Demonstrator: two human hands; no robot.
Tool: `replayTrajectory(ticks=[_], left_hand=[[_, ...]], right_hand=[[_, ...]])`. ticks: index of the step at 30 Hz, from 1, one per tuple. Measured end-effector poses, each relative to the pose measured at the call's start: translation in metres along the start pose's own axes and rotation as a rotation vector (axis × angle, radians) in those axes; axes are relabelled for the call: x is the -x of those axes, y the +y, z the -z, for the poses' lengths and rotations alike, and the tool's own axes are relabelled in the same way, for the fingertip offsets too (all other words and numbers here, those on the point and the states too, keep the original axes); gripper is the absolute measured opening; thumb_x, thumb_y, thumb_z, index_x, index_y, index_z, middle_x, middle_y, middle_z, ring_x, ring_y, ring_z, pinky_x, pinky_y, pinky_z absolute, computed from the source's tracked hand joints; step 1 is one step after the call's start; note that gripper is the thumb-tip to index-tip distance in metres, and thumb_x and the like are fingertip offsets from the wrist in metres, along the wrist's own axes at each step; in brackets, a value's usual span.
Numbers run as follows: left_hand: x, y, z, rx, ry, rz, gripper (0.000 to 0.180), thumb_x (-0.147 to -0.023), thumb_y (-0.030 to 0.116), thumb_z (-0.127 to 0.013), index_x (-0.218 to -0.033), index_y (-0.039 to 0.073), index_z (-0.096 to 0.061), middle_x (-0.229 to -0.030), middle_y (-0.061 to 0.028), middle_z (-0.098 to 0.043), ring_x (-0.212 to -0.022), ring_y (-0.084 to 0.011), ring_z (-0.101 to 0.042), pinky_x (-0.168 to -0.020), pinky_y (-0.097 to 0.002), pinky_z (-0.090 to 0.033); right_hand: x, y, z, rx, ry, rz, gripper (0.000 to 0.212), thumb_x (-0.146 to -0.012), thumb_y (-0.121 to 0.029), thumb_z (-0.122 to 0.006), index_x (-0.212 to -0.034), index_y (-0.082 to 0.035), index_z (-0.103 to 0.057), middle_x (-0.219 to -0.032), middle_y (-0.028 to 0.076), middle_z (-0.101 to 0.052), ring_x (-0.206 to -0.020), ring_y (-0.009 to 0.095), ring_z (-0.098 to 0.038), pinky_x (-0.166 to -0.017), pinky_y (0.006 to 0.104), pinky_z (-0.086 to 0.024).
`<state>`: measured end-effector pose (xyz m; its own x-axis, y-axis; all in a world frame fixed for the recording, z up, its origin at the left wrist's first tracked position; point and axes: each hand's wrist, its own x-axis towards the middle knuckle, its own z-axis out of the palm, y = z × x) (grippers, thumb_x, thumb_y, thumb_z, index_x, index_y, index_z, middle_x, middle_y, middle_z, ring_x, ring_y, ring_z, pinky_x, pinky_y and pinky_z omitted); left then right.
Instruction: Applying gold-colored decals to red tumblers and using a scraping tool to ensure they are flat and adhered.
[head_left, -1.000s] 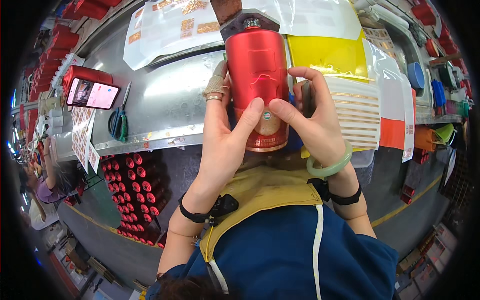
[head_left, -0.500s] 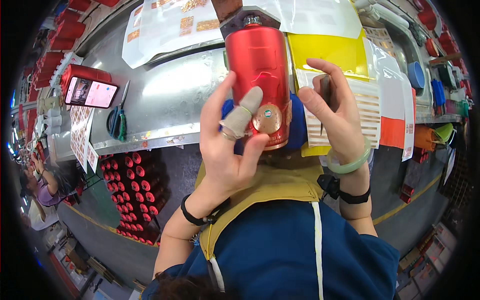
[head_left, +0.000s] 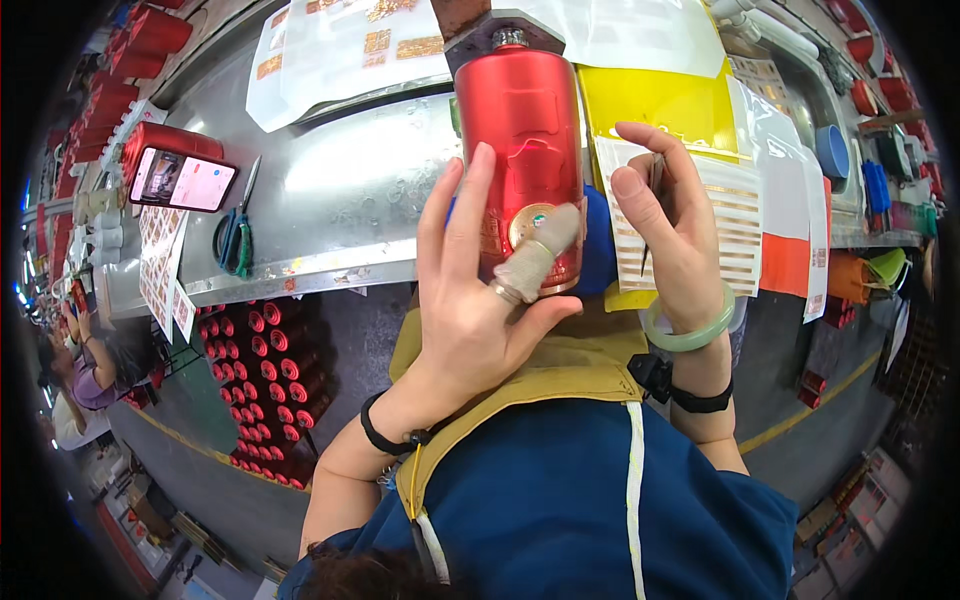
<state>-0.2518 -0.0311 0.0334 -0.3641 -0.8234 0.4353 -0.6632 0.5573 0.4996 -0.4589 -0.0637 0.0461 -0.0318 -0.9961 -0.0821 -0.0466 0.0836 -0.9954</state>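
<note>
A glossy red bottle lies on its side in front of me, its neck against a metal block at the far end. Near its base is a round gold sticker. My left hand lies over the bottle's lower left with fingers spread. Its index finger, in a cloth finger cover, presses at the sticker's lower edge. My right hand hovers right of the bottle, fingers curled around tweezers pointing down. Under that hand lies a white sheet of gold strips.
A lit phone leans on a red container at the left, beside green-handled scissors. Yellow sheet and gold sticker sheets lie across the metal bench. Stacked red bottles stand below. Another person is at far left.
My left hand has moved slightly right, and its covered index finger has swung down from above the sticker to its lower edge. The right hand has barely moved.
</note>
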Motion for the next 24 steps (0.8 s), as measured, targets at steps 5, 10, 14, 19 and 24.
replayTrajectory(ticks=[5, 10, 14, 19, 24], left_hand=[[-0.006, -0.010, -0.006, 0.556, 0.154, 0.349, 0.069, -0.101, 0.024, -0.066, -0.157, -0.005, -0.036, -0.161, -0.0295, -0.035, -0.147, -0.0406, -0.039, -0.121, -0.0461, -0.029], [-0.024, -0.004, 0.000, 1.095, 0.101, 0.567, 0.059, -0.111, 0.017, -0.050, -0.161, -0.004, -0.027, -0.160, -0.0184, -0.040, -0.146, -0.0248, -0.042, -0.120, -0.0389, -0.034], [-0.022, -0.007, 0.000, 1.079, 0.092, 0.569, 0.060, -0.110, 0.016, -0.051, -0.161, -0.004, -0.026, -0.161, -0.0187, -0.040, -0.147, -0.0246, -0.041, -0.121, -0.0392, -0.033], [-0.018, -0.014, -0.002, 1.070, 0.041, 0.565, 0.063, -0.110, 0.016, -0.052, -0.161, -0.006, -0.024, -0.161, -0.0199, -0.038, -0.147, -0.0251, -0.041, -0.122, -0.0395, -0.032], [-0.021, -0.012, 0.003, 1.106, 0.019, 0.559, 0.063, -0.110, 0.018, -0.051, -0.161, -0.006, -0.023, -0.161, -0.0198, -0.039, -0.146, -0.0253, -0.042, -0.121, -0.0400, -0.033]], right_hand=[[0.004, 0.001, -0.001, -0.039, 0.015, -0.010, 0.039, -0.099, -0.021, -0.074, -0.130, -0.001, -0.059, -0.083, -0.007, -0.046, -0.077, 0.003, -0.042, -0.070, 0.0193, -0.036], [0.006, 0.001, -0.001, -0.107, -0.031, -0.018, 0.030, -0.102, -0.018, -0.069, -0.124, 0.001, -0.061, -0.088, -0.004, -0.050, -0.082, 0.004, -0.045, -0.073, 0.0201, -0.039], [0.008, 0.006, 0.005, -0.107, -0.060, -0.046, 0.021, -0.106, -0.018, -0.060, -0.112, 0.001, -0.064, -0.094, -0.001, -0.059, -0.086, 0.006, -0.049, -0.079, 0.0228, -0.042], [0.008, 0.015, 0.010, -0.057, -0.099, -0.048, 0.024, -0.107, -0.019, -0.059, -0.117, 0.002, -0.066, -0.097, 0.001, -0.064, -0.090, 0.008, -0.053, -0.083, 0.0236, -0.045], [0.014, 0.020, 0.010, 0.115, -0.196, -0.073, 0.038, -0.101, -0.016, -0.066, -0.135, 0.002, -0.062, -0.100, 0.005, -0.068, -0.080, 0.008, -0.052, -0.077, 0.0253, -0.046]])
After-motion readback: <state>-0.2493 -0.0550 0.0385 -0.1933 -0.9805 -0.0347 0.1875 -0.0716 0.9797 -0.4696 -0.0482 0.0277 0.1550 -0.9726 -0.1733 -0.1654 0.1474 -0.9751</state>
